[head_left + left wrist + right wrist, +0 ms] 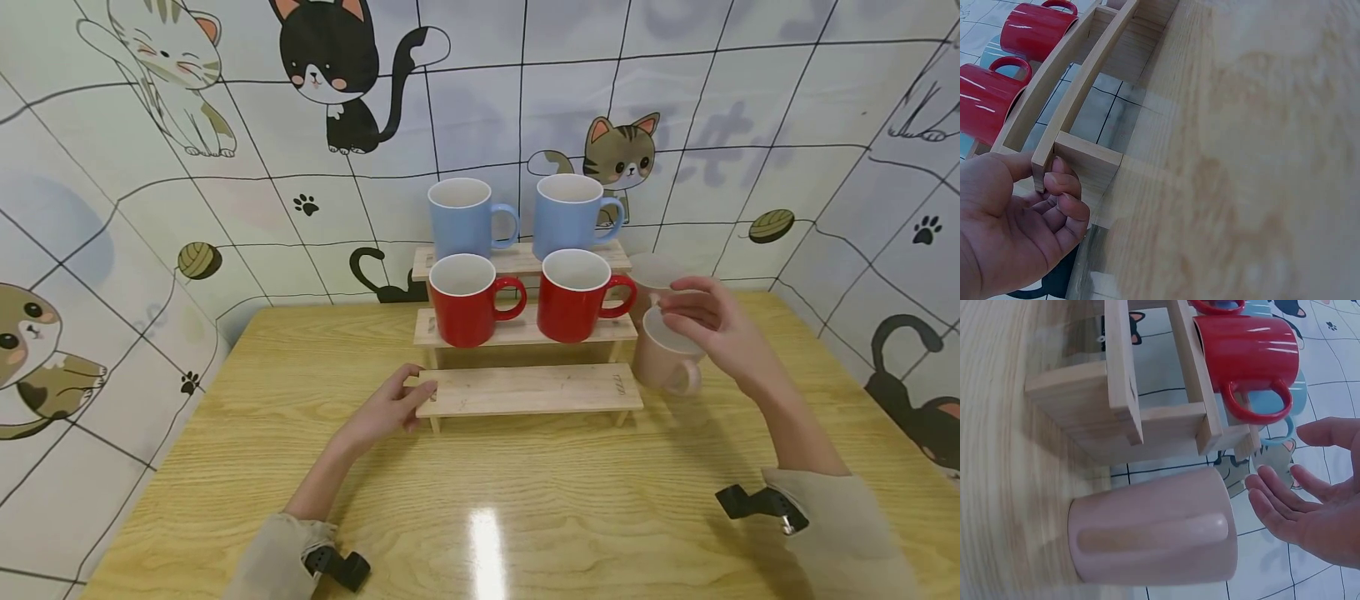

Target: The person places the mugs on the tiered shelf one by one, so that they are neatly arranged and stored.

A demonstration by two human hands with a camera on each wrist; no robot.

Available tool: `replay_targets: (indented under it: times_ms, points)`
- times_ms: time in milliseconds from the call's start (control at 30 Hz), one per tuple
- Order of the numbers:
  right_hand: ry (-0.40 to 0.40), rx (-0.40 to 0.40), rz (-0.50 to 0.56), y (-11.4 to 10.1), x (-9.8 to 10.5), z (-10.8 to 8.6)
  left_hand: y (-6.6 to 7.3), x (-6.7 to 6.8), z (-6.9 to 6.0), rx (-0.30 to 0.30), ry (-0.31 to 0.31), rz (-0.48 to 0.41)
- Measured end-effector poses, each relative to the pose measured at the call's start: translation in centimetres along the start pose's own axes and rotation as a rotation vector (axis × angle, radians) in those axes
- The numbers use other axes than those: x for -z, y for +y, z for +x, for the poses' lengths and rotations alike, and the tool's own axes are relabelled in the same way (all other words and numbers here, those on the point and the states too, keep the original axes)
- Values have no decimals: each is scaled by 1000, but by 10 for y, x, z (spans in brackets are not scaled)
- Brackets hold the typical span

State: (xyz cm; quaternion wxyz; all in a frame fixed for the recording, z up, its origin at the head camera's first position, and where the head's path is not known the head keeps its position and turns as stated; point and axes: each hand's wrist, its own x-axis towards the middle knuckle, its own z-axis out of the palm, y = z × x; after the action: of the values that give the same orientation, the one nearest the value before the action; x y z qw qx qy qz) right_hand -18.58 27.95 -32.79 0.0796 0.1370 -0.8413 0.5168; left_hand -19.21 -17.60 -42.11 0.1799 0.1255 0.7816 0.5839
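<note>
My left hand [390,398] holds the left end of the lowest board of a three-step wooden rack [525,390]. In the left wrist view, the thumb and curled fingers of that hand [1029,225] pinch the board's end. My right hand [712,325] is over a pale pink mug [663,358] standing right of the rack. The right wrist view shows this hand [1316,494] with fingers spread and apart from the pink mug [1154,531]. A second pink mug [651,271] stands behind the first, partly hidden by the hand.
Two red mugs [461,308] [570,304] stand on the middle step, handles to the right. Two light blue mugs [459,221] [566,218] stand on the top step. The rack rests on a wooden table [525,492] before a cat-patterned backdrop [480,108].
</note>
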Motion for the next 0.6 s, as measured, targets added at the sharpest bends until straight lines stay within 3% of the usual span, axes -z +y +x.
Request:
replay_targets:
  times_ms: [300, 600]
  points:
    - [47, -29, -39, 13, 19, -22, 0, 0, 0, 2, 2, 5]
    - [37, -14, -49, 32, 33, -39, 1, 0, -1, 8, 5, -5]
